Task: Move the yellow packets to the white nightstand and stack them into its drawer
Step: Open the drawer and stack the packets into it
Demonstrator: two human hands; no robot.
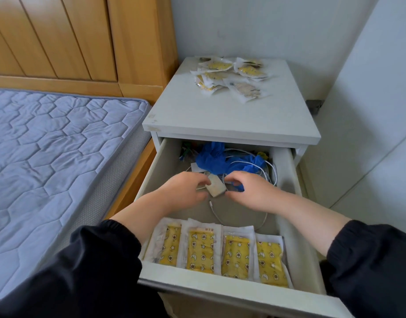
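the drawer [220, 286] of the white nightstand [220, 115] is pulled out. four yellow packets [201, 251] are stood side by side along its front edge. a loose pile of packets [229, 75] is left on the nightstand top, well apart from the drawer.

the left hand [186, 191] is curled round a small white block [217, 187], apparently a charger. the fingers of the right hand [250, 191] are curled just beside the block; whether anything is pinched cannot be told.

caution: a white cable [213, 211] is looped from the block toward the packet row and tangled behind with what appear to be blue gloves [218, 158]. if the block is moved quickly, the cable may be dragged across the row and the packets toppled.
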